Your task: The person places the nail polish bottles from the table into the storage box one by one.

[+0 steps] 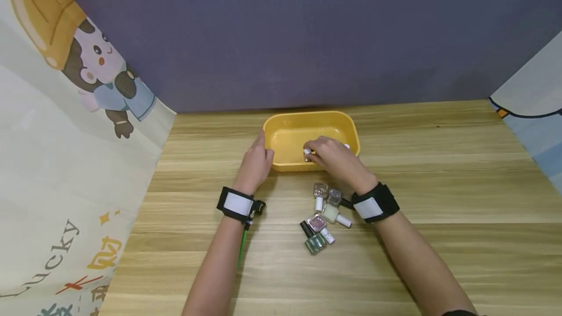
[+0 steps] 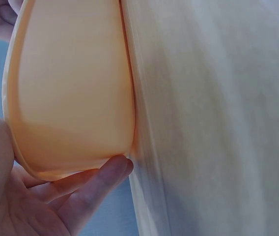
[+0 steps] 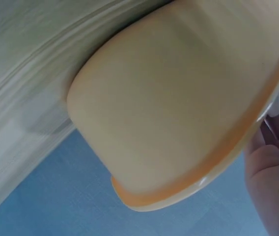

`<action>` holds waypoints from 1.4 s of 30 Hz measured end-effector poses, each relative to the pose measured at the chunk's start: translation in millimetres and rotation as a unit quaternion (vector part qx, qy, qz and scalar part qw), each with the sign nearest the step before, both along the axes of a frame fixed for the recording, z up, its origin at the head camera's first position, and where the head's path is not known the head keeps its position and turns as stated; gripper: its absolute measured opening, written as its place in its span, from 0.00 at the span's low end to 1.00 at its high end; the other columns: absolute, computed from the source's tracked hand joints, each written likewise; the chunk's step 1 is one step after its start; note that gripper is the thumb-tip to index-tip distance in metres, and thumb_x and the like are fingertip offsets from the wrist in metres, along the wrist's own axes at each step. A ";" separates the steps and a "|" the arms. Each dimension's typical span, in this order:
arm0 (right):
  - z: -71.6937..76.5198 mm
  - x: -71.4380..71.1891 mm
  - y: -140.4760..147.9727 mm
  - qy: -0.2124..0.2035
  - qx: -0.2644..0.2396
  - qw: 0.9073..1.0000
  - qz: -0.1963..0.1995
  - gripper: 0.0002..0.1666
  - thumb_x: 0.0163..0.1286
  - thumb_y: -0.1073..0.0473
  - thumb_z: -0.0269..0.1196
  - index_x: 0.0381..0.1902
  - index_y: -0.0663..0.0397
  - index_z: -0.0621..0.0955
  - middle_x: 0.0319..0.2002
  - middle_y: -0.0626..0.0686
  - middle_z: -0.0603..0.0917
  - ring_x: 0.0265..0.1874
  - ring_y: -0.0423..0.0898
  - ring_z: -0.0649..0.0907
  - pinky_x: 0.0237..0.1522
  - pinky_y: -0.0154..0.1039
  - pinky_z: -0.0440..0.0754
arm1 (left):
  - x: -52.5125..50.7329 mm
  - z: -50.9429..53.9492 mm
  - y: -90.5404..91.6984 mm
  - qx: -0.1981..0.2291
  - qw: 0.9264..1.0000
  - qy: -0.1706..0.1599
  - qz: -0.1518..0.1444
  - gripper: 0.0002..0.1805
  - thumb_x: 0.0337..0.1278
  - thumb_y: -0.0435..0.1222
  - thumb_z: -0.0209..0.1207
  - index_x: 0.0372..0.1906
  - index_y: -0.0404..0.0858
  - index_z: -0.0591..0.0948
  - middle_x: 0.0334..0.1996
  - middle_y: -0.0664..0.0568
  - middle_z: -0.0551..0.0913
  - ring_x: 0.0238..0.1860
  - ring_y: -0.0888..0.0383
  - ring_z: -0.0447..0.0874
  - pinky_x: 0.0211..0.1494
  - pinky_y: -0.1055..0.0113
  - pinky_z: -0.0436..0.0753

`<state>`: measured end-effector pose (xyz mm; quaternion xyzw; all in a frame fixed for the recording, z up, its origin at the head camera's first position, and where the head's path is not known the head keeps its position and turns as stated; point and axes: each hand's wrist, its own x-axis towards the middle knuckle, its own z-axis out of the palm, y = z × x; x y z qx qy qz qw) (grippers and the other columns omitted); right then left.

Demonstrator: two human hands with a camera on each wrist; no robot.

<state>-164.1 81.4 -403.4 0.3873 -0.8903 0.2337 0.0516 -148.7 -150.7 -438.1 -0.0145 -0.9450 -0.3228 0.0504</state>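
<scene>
A yellow plastic basin (image 1: 281, 166) sits at the back of the wooden table. My left hand (image 1: 254, 164) holds its left end; in the left wrist view the fingers (image 2: 100, 184) lie along the outer wall and the thumb is at the rim. Over the basin's front part, my right hand (image 1: 335, 157) pinches a nail polish bottle with a white cap (image 1: 307, 151). Most of that bottle is hidden. In the right wrist view a white cap (image 3: 277, 106) shows at the fingers, past the rim. Another white cap (image 1: 347, 146) shows inside the basin's right end.
Several nail polish bottles lie in front of the basin: glittery (image 1: 320, 189), dark-capped glittery (image 1: 335, 196), pale (image 1: 331, 212), pink (image 1: 317, 223) and green (image 1: 315, 244). A dark grey panel (image 1: 307, 38) stands behind the table. A cartoon-printed sheet (image 1: 66, 160) borders the left side.
</scene>
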 end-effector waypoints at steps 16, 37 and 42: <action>-6.2 -10.9 6.7 0.007 0.003 1.000 0.005 0.06 0.69 0.60 0.64 0.37 0.58 0.84 0.31 0.50 0.85 0.32 0.45 0.83 0.37 0.41 0.83 | -5.1 0.4 4.1 -0.009 1.000 -0.011 0.011 0.35 0.70 0.37 0.46 0.78 0.31 0.52 0.73 0.38 0.64 0.32 0.49 0.75 0.43 0.57 0.78; 18.0 5.2 8.6 0.067 -0.036 0.997 0.011 0.13 0.68 0.61 0.65 0.47 0.65 0.84 0.41 0.58 0.87 0.40 0.51 0.85 0.44 0.45 0.84 | -3.0 0.9 2.2 -0.003 1.000 -0.012 0.000 0.36 0.70 0.36 0.46 0.78 0.31 0.51 0.74 0.37 0.61 0.21 0.55 0.68 0.34 0.62 0.76; 23.4 9.7 10.9 0.085 -0.038 0.996 0.014 0.13 0.68 0.62 0.65 0.46 0.65 0.85 0.41 0.58 0.88 0.40 0.51 0.85 0.45 0.45 0.84 | -3.0 1.2 2.6 -0.001 1.000 -0.006 -0.001 0.35 0.71 0.36 0.46 0.77 0.30 0.51 0.74 0.37 0.61 0.21 0.55 0.67 0.33 0.62 0.76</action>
